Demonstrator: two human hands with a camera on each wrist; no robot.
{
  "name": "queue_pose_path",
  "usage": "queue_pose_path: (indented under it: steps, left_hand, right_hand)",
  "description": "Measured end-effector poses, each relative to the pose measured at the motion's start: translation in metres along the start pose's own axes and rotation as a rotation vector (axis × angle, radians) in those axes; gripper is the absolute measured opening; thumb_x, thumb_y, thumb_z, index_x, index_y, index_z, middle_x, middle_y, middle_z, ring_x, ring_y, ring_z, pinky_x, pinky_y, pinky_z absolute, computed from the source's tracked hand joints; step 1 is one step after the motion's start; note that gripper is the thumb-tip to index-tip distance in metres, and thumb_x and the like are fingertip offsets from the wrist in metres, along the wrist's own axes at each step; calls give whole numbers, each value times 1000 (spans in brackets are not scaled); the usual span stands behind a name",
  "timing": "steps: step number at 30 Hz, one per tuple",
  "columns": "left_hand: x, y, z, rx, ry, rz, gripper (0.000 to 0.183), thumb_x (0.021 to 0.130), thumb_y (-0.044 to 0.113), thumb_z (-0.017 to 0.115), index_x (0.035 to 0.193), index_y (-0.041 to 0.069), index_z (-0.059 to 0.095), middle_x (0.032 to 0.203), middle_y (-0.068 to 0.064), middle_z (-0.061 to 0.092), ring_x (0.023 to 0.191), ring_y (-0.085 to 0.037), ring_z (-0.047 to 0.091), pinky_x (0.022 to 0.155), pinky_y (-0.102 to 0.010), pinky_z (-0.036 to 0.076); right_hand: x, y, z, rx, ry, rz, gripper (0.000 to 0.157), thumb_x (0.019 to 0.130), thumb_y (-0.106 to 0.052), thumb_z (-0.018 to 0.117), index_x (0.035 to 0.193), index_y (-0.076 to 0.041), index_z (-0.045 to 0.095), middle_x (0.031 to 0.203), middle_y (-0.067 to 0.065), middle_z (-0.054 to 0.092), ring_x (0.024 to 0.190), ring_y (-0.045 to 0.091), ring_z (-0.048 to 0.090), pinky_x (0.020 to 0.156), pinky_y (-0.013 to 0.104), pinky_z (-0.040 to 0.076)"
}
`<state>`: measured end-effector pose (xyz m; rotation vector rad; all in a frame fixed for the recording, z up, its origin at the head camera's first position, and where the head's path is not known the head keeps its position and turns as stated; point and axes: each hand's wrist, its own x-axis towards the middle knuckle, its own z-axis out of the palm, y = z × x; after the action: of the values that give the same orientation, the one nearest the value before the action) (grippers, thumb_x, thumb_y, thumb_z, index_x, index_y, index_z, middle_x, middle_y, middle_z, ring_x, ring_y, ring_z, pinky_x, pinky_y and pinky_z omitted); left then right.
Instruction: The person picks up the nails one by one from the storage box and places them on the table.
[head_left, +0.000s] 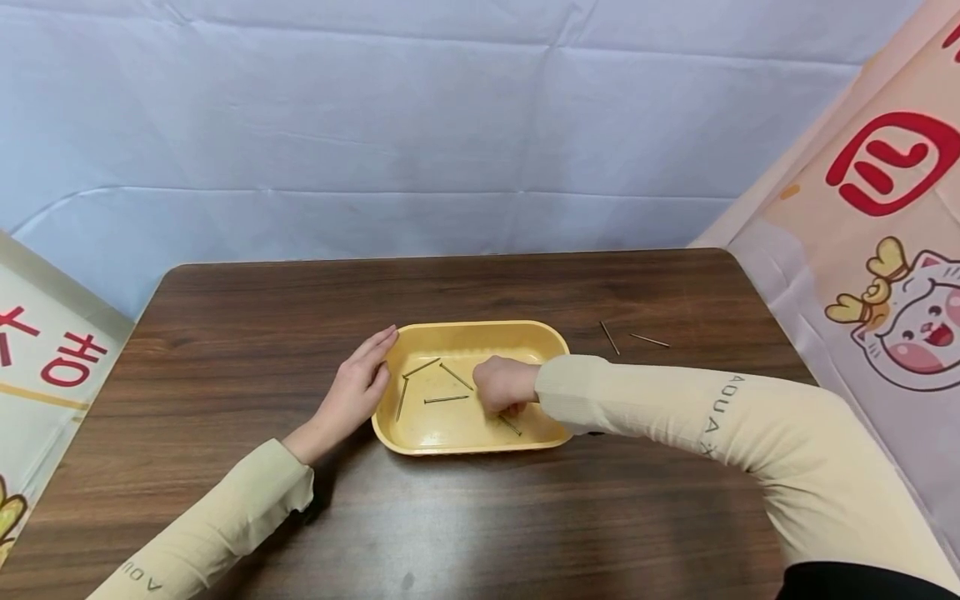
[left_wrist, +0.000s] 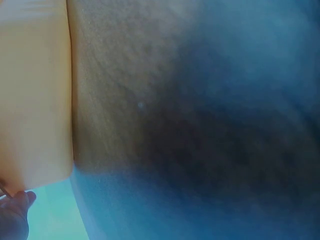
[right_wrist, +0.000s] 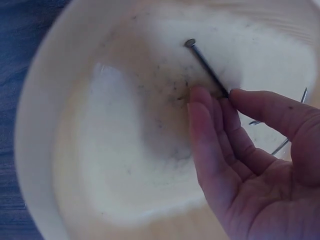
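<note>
At centre frame, I'm pinching a nail (right_wrist: 209, 69) with the right hand (head_left: 506, 383) in the yellow tray (head_left: 468, 336). The relaxed left hand (head_left: 358, 382) is touching its left end.

Head view bright; left wrist view dim, blurred; right wrist view: soft shadow across tray (right_wrist: 125, 170).

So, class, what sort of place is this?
Probably an indoor spot staged for filming: a pale cloth hangs behind the table, with a printed banner along the right.
</note>
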<state>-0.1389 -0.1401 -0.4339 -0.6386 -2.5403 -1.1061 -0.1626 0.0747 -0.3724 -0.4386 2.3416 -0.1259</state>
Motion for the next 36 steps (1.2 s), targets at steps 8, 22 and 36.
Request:
queue_pose_path:
  steps: [8, 22, 36]
  left_hand:
    - [0, 1, -1, -1, 6, 4, 43, 83, -8, 47, 126, -8, 50, 130, -19, 49, 119, -28, 47, 92, -40, 42]
    - [-1, 2, -1, 2, -2, -10, 43, 83, -9, 47, 126, -8, 49, 131, -18, 48, 120, -28, 46, 93, -40, 41]
    - [0, 3, -1, 1, -2, -10, 43, 84, -8, 47, 127, -8, 49, 132, -18, 48, 119, -28, 47, 91, -40, 42]
  right_hand:
    - [3, -1, 3, -30, 14, -6, 27, 69, 5, 53, 50, -11, 43, 46, 6, 51, 37, 14, 44, 33, 21, 33]
    - [-1, 2, -1, -24, 75, -76, 33, 69, -2, 52, 41, -13, 42, 46, 9, 55, 38, 16, 51, 32, 19, 33]
    - [-9, 2, -13, -20, 123, -147, 38, 80, -11, 54, 46, -14, 40, 40, 0, 46, 33, 9, 42, 35, 19, 31]
